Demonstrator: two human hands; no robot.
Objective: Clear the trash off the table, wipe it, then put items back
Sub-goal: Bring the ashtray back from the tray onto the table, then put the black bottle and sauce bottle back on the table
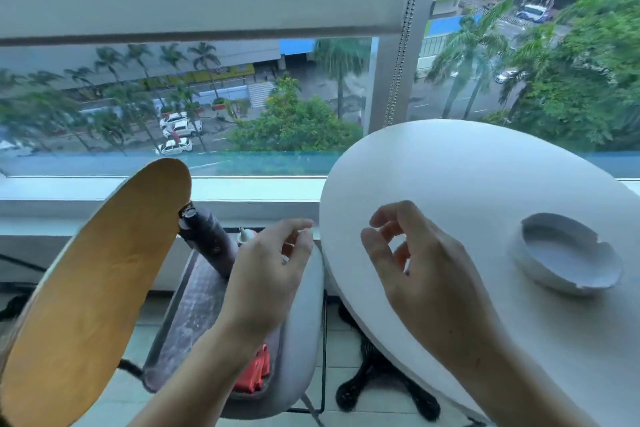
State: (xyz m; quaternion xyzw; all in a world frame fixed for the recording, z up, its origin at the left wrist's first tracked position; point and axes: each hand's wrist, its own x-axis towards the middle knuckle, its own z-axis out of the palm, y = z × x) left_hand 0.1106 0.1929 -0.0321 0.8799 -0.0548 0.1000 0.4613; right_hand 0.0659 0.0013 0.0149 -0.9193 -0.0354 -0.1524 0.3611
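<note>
One item only stands on the round white table [467, 177]: a shallow white dish [568, 255] with a notched rim, sitting toward the right side and apparently empty inside. No trash is visible on the tabletop; the surface around the dish shows bare.

Both hands hover above the table's left edge, neither gripping anything. The right hand [412, 260] is over the tabletop, fingers loosely curled and slightly apart, thumb near the forefinger but with nothing between them. The left hand [273, 260] hangs just off the rim, above the chair, fingers likewise relaxed and bent; whether a small scrap sits at its fingertips cannot be determined.

Beside the table stands a grey chair [304, 340] whose seat holds a dark bottle [204, 239] leaning against its wooden back [93, 281], a small white-tipped bottle [246, 236] behind it, and a folded red cloth [254, 374] near the front edge.

Judgement: clearing appears done or nearly so, and wiping or returning items comes next. Recommended practice: if wiping is outstanding, take the red cloth from the seat, lift the dish clear with the other hand, and work the whole top edge to edge. When returning items, grip the dark bottle at its body, since it leans and could roll, and set it upright well inside the rim.
</note>
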